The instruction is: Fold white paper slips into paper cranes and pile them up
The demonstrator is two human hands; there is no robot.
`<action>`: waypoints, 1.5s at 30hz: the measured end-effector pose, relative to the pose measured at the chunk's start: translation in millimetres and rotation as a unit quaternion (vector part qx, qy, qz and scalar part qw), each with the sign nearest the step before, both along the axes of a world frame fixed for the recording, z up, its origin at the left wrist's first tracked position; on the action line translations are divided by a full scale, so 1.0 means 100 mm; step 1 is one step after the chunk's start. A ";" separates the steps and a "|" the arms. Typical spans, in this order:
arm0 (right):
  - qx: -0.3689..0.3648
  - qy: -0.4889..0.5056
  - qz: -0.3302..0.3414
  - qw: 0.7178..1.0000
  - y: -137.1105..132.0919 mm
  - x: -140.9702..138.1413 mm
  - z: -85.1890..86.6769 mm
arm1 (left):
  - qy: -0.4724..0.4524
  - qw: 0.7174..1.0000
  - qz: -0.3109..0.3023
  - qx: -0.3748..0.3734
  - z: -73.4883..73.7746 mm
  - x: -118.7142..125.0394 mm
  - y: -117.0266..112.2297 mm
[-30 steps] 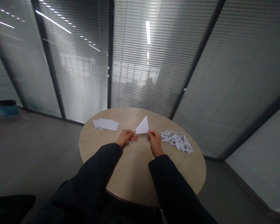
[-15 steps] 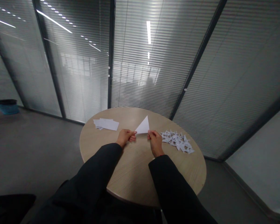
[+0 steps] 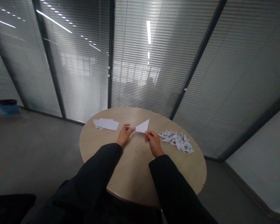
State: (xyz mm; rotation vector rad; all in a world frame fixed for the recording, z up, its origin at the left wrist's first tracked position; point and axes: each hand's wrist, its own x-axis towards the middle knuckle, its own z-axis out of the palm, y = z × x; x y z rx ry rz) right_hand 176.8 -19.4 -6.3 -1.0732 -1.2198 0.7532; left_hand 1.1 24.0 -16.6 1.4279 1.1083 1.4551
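A glass partition with slatted blinds stands beyond the hands, and a round wooden table lies directly under them. Black sleeves cover both forearms, the left and the right. Beyond and to the left of the left hand is a loose stack of paper sheets; to the right of the right hand is a pile of small folded paper pieces. The left hand is open and released, its fingers spread, with the fingertips just beside the triangle's left corner. The right hand grasps the near corner of a white paper triangle between thumb and fingers, and the triangle sits just ahead of that hand. Judged as thin sheet: very light, soft, prone to creasing, and best taken by a corner or edge with a light pinch. Compared with the earlier frame, the left hand has let go and the triangle has swung round, its tip no longer pointing straight away.
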 end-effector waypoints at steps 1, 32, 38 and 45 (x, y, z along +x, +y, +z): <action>-0.005 -0.005 0.012 1.000 -0.01 0.00 0.01 | -0.019 1.000 -0.014 0.016 -0.01 0.01 0.01; -0.045 0.046 0.021 0.998 -0.05 -0.11 -0.01 | 0.041 0.970 -0.237 -0.026 0.07 0.08 -0.16; 0.014 0.103 -0.027 0.994 -0.03 -0.01 0.06 | 0.054 0.969 -0.240 -0.031 0.03 0.07 -0.15; 0.024 0.109 -0.056 0.992 -0.02 0.00 0.07 | 0.059 0.969 -0.237 -0.030 0.04 0.07 -0.16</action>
